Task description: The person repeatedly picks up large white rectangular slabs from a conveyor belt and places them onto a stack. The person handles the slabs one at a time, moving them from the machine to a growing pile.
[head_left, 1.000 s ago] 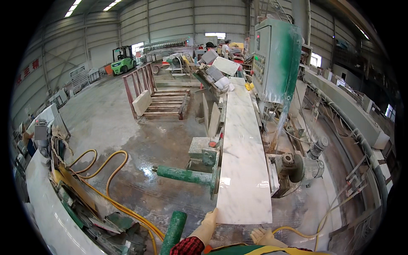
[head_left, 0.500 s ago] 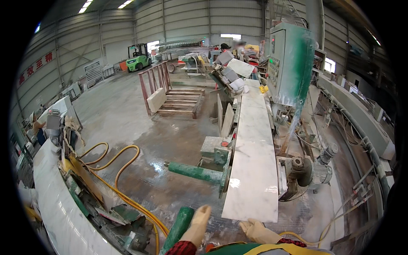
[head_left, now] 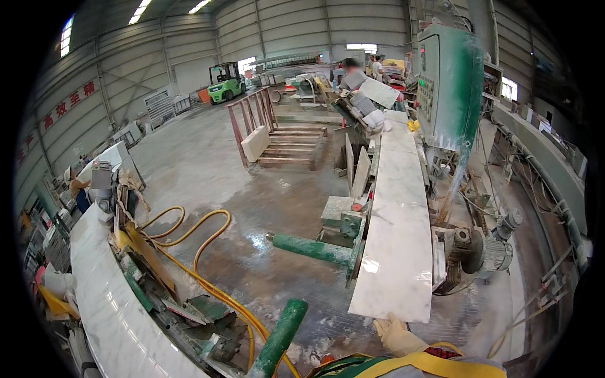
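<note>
A long white marble slab (head_left: 397, 252) with faint grey veining lies on a machine bed and stretches away from me. At its near end my right hand (head_left: 398, 335), in a pale glove, has its fingertips against the lower edge. Those fingers look stretched out and slightly apart, not wrapped round the stone. My left hand is out of view. Just left of the slab, a green cylindrical bar (head_left: 312, 248) sticks out sideways from the machine. Nearer to me, another green cylinder (head_left: 280, 337) slants up from the lower edge.
A green control cabinet (head_left: 447, 88) and a motor (head_left: 495, 252) stand right of the slab. Yellow hoses (head_left: 208, 286) run across the wet floor beside another long white slab (head_left: 113, 283). Beyond are a rusty rack (head_left: 290, 148), a green forklift (head_left: 225, 82) and people.
The view has turned left, so the scene sits further right. My left hand, earlier beside the green cylinder, has gone out of view. My right hand remains at the slab's near edge.
</note>
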### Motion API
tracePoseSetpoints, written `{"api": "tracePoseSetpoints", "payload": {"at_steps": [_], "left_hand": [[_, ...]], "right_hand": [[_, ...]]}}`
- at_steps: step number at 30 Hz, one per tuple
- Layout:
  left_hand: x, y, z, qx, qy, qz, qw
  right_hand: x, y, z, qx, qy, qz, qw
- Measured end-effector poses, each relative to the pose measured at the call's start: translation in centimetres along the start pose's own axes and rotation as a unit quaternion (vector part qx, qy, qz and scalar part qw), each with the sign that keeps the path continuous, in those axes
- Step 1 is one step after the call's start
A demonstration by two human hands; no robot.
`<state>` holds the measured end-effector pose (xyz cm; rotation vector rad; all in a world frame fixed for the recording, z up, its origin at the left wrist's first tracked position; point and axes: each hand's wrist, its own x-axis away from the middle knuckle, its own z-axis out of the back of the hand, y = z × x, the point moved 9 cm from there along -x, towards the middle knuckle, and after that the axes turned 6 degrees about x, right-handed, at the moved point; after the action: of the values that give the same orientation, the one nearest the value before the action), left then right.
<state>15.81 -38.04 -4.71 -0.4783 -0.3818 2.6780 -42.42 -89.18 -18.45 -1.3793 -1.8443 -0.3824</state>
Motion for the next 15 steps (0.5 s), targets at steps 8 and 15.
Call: {"api": "tracePoseSetpoints", "payload": {"at_steps": [8, 15], "left_hand": [[3.8, 0.0, -4.3, -0.003, 0.151, 0.016, 0.988], [3.2, 4.3, -0.2, 0.017, 0.157, 0.007, 0.987]], "right_hand": [[-1.6, -0.7, 0.9, 0.061, 0.022, 0.021, 0.998], [2.4, -1.9, -1.9, 0.133, 0.033, 0.069, 0.988]]}}
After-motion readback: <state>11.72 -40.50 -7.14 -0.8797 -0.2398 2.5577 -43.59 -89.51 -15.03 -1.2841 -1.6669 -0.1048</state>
